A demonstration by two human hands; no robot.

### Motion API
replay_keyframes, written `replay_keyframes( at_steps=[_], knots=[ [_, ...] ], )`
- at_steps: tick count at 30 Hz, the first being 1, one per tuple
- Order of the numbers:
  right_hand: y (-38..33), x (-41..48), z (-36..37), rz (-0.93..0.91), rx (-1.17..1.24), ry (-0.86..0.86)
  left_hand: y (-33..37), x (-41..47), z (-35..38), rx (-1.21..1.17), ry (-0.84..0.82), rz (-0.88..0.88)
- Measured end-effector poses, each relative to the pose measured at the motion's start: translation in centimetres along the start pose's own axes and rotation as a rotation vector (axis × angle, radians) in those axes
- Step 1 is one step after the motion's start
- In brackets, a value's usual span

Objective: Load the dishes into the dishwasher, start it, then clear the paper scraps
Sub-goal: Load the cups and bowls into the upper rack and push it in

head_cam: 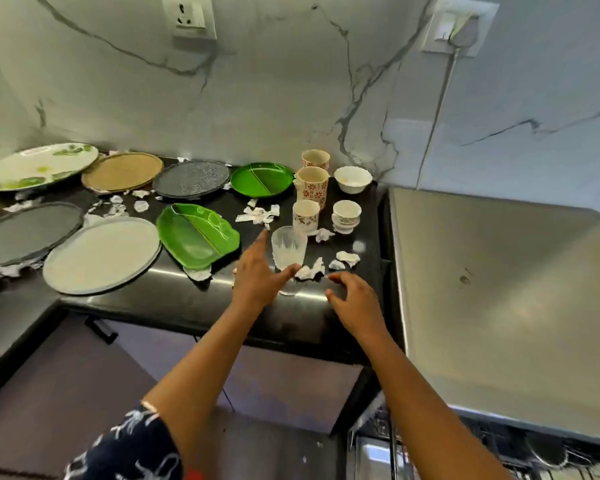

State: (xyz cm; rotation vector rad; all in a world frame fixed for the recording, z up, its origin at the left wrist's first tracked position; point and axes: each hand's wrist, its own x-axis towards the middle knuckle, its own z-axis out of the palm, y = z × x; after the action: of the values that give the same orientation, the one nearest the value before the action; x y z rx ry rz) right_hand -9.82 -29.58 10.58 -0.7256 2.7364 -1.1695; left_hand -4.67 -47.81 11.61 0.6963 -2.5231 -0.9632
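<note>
On black counter (174,299), left hand (257,275) touches unlabelled glass (289,247).

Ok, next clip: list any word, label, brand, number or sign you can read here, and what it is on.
None readable.
The cups carry only red flower patterns, no lettering.
The wall socket shows no legible marking.
The plates, such as the green leaf plate, bear only decoration.
The steel dishwasher top shows no brand.
</note>
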Motion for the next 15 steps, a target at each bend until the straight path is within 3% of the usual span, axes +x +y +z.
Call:
replay_keyframes(
  at_steps=[7, 15],
  knots=[
    [0.9, 3.7, 0.4, 0.060, -0.008, 0.047, -1.6, 5.2, 3.0, -0.026, -0.073, -0.018],
    [-1.0, 8.1, 1.0, 0.069, 0.030, 0.105, -3.2, 6.8, 1.0, -0.344, 0.154, -0.017]
  ],
)
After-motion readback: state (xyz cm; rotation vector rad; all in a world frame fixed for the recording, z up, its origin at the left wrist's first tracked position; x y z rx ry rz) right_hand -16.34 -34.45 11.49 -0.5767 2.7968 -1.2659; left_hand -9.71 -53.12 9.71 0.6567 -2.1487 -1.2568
